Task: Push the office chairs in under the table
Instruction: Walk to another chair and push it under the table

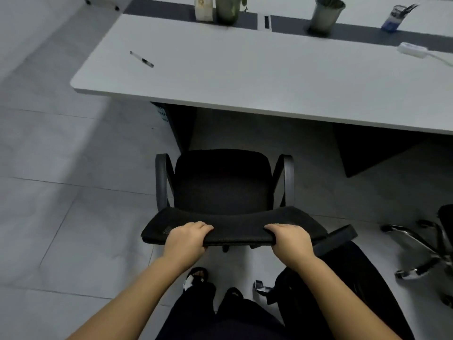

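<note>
A black mesh office chair (pixel 223 182) stands in front of me, facing the white table (pixel 245 77). Its seat sits just short of the table's near edge, with the gap under the table open ahead of it. My left hand (pixel 186 238) grips the top edge of the chair's backrest on the left. My right hand (pixel 290 239) grips the same edge on the right. Fingers of both hands curl over the top of the backrest, thumbs underneath.
A second chair's chrome base (pixel 421 251) stands at the right, and another black chair (pixel 343 285) is close by my right leg. On the table lie a pen (pixel 141 59), two plant pots (pixel 326 13), a pen cup (pixel 397 17) and a white adapter (pixel 411 50). Dark table legs (pixel 171 123) flank the opening.
</note>
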The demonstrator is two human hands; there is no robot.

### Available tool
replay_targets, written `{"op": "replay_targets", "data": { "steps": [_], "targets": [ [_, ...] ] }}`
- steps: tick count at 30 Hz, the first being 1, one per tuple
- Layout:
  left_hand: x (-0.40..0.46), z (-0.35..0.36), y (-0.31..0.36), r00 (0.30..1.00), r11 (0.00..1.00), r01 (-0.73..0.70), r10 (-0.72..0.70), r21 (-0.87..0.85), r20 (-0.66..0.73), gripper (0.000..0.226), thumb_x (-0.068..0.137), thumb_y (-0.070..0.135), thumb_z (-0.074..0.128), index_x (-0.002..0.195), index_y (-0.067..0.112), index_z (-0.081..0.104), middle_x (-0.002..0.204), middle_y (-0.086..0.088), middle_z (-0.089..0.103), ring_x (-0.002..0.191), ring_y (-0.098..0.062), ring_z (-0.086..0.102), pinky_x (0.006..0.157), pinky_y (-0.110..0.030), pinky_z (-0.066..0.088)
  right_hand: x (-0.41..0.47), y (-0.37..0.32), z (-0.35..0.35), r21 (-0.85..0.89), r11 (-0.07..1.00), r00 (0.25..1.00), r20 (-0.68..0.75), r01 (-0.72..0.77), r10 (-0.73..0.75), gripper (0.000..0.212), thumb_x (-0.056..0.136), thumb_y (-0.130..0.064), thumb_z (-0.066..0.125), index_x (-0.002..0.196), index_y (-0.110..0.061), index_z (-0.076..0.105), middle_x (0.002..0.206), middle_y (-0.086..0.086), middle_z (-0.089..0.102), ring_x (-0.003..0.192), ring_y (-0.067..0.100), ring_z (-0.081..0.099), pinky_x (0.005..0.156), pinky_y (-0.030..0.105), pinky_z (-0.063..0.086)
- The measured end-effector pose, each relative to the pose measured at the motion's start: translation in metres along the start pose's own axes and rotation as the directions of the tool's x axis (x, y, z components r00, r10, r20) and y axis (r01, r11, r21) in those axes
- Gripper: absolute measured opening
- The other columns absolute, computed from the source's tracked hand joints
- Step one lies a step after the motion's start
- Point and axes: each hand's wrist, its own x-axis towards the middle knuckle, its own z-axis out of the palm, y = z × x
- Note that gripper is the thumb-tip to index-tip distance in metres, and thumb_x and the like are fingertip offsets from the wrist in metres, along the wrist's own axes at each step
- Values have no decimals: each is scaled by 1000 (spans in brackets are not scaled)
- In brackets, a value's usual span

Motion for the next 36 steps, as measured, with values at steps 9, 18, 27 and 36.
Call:
{"op": "replay_targets", "data": {
  "steps": [9, 18, 27, 36],
  "targets": [
    [23, -3, -17, 997, 998, -65, 65, 2, -30, 45, 37, 20, 90, 79, 32, 76, 74, 15, 76, 61, -5, 70, 45, -14, 51, 11, -1, 5, -27, 999, 999, -25, -23, 22, 41, 86, -11, 47, 120, -31, 57, 108, -3, 69, 96, 21, 62, 70, 30, 45],
    [73, -28, -71, 981, 977, -196, 194, 84, 28, 43, 43, 26, 90, 82, 37, 74, 78, 20, 75, 69, 2, 70, 49, -12, 53, 34, -27, 7, 8, 999, 994, -101, -49, 49, 54, 29, -13, 90, 77, -34, 74, 58, -16, 70, 43, 3, 61, 33, 16, 40],
    [153, -43, -74, 969, 969, -238, 231, 74, 92, 27, 78, 18, 63, 103, 26, 69, 98, 1, 75, 92, -22, 68, 71, -32, 51, 85, -8, -19, -12, 996, 983, -159, -91, 88, 53, 36, -8, 87, 81, -32, 74, 61, -12, 72, 45, 8, 63, 35, 17, 40],
    [244, -59, -57, 970, 967, -200, 172, 160, 170, 16, 85, 19, 51, 94, 20, 65, 85, -5, 71, 80, -26, 63, 57, -30, 36, 166, 52, -56, -112, 991, 984, -167, -72, 53, 41, 58, -13, 81, 91, -34, 71, 69, -8, 74, 56, 16, 67, 42, 24, 42]
  ]
}}
